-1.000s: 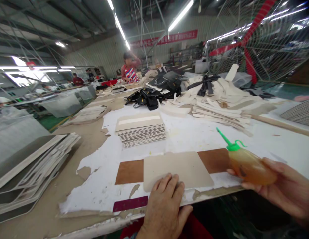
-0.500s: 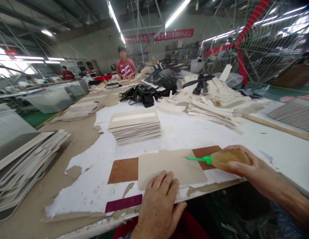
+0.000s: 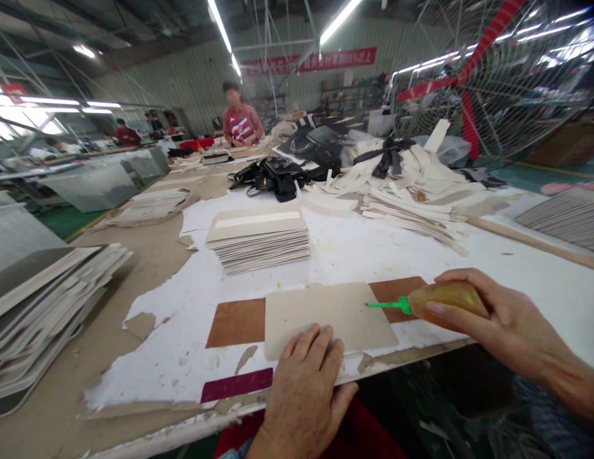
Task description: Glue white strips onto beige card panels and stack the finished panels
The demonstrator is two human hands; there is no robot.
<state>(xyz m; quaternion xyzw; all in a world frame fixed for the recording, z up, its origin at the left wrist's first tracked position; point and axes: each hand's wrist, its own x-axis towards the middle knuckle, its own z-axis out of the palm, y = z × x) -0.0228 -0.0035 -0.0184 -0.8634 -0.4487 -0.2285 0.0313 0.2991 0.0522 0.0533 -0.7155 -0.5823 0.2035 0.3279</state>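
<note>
A flat beige board (image 3: 320,312) with rounded corners lies near the table's front edge. Brown pieces (image 3: 237,322) show at its left and right sides, the right one partly behind the bottle. My left hand (image 3: 306,376) rests flat on the board's front edge, fingers stretched out. In my right hand (image 3: 492,312) is a squeeze bottle (image 3: 447,305) of amber liquid, tilted almost level. Its thin green nozzle points left, with the tip at the right part of the board; whether it touches, I cannot tell.
Behind the board stands a stack of beige panels (image 3: 258,239). A dark red strip (image 3: 237,385) lies by the front edge. More panels (image 3: 48,306) are piled at left. Black straps (image 3: 277,175) and pale offcuts (image 3: 411,197) heap up farther back. A co-worker (image 3: 242,121) stands beyond; a large fan (image 3: 462,83) is at right.
My right hand and the bottle have shifted slightly right, so the nozzle tip sits nearer the board's right edge. My left hand stays in place on the board.
</note>
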